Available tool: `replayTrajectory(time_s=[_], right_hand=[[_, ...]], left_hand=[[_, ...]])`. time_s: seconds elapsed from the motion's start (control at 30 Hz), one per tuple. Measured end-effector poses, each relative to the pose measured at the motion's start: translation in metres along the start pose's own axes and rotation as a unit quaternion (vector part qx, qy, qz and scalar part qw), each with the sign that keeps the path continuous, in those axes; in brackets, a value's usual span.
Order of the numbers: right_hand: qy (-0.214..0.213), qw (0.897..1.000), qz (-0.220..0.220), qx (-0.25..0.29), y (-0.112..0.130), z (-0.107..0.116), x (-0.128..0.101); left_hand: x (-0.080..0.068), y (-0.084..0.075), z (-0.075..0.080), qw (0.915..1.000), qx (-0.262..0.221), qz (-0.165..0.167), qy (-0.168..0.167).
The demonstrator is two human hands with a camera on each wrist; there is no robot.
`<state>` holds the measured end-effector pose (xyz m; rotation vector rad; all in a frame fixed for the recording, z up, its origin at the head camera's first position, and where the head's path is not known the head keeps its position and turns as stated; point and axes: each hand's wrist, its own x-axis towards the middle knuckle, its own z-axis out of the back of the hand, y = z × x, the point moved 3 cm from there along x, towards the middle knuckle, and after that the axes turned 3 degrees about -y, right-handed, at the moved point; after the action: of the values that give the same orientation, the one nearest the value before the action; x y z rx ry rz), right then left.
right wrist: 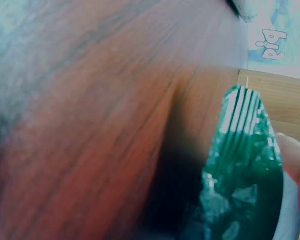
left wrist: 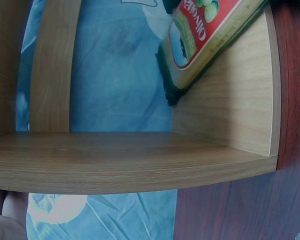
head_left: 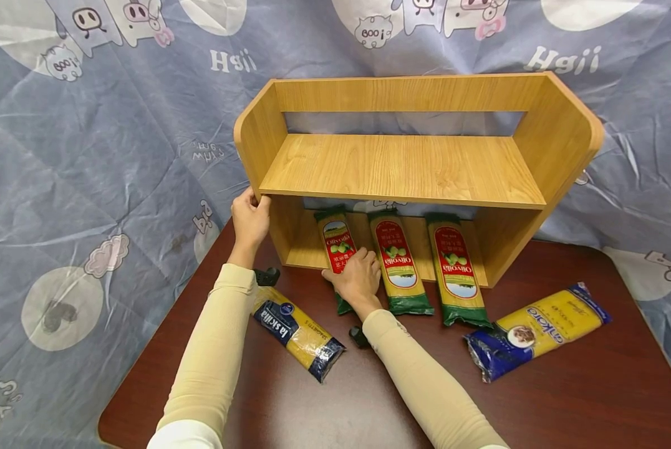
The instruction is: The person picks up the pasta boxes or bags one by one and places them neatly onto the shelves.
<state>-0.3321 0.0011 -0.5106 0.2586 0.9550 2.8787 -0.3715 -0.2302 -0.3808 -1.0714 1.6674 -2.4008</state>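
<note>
A: Where is the wooden shelf (head_left: 408, 168)?

B: It stands at the back of the brown tabletop (head_left: 593, 386), right by the cartoon cloth (head_left: 116, 137). Its top board has nothing on it. Lots of bare tabletop lies in front of the shelf, near the person.

A: What are the hands doing?

B: The left hand (head_left: 250, 219) holds the shelf's left front edge, with its fingers curled round the side wall. The right hand (head_left: 358, 274) lies on the left Olivoila pack (head_left: 338, 249), fingers bent down over it and pressing on it.

A: Where is that pack?

B: Its top end is under the shelf's top board, on the bottom board. Its green bottom end sticks out onto the tabletop in front of the shelf.

A: What does it look like?

B: Long and thin, yellow inside, with green ends and a red label with green olives.

A: Any more packs?

B: Two more Olivoila packs (head_left: 398, 262) (head_left: 458, 269) lie just right of it, side by side with small gaps. A blue and yellow pack reading "la sicilia" (head_left: 299, 332) lies in front of the shelf's left end. Another blue and yellow one, "ankara" I think (head_left: 537, 330), lies in front of its right end.

A: Words on the cloth?

B: "Hgii" and "pig".
</note>
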Motion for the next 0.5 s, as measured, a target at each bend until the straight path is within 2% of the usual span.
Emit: replayTrajectory(time_s=[0.2,0.5], right_hand=[[-0.014,1.0,-0.004,0.01,0.0007,0.0057,-0.0002],[-0.012,1.0,-0.013,0.015,-0.0017,0.0099,-0.0044]], left_hand=[[0.0005,-0.0001,-0.0004,1.0,-0.007,0.002,-0.002],[0.0,-0.0025,-0.0001,1.0,-0.007,0.001,-0.001]])
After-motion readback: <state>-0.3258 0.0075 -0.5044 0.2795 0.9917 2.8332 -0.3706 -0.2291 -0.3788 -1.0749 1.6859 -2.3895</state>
